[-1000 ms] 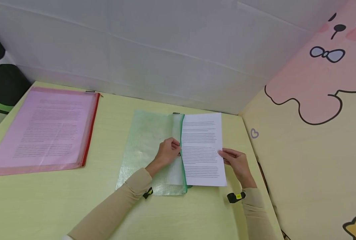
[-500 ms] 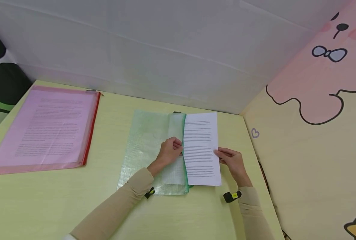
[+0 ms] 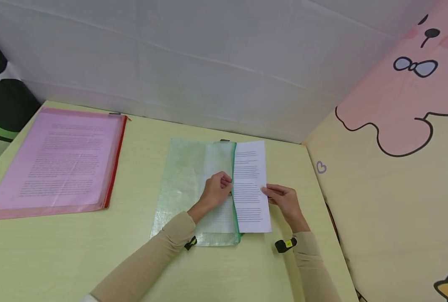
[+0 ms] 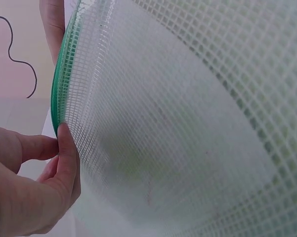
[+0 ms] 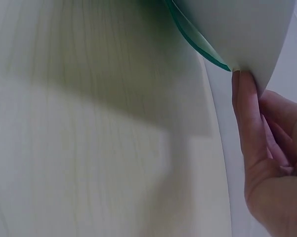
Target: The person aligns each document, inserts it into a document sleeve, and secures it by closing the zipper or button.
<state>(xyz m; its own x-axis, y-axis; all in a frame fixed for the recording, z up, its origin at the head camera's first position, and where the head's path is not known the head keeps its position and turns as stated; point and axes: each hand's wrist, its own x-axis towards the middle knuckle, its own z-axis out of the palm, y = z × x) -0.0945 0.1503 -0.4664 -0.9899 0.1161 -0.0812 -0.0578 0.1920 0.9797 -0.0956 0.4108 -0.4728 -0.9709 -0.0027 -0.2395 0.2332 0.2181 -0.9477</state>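
Note:
A translucent green mesh zipper pouch (image 3: 182, 180) lies on the table with its opening facing right. My left hand (image 3: 215, 191) pinches the green edge of that opening between thumb and fingers, lifting it, as the left wrist view shows. Printed paper (image 3: 249, 188) sits partly inside the pouch, its left part showing faintly through the mesh. With thumb on top and fingers beneath, my right hand (image 3: 284, 202) pinches the paper's right edge. In the right wrist view the fingertips (image 5: 246, 81) under the paper come close to the pouch's lower green edge (image 5: 197, 47).
On the left of the table (image 3: 76, 256) lies a pink zipper pouch (image 3: 65, 159) with a red zipper and printed paper inside. A white wall (image 3: 171, 63) closes off the back, and a wall with a cartoon bear (image 3: 409, 126) stands along the right.
My right hand has moved left, sliding the paper further into the green pouch, so a narrower strip shows outside. My left hand keeps its pinch on the opening's edge, shifting slightly right.

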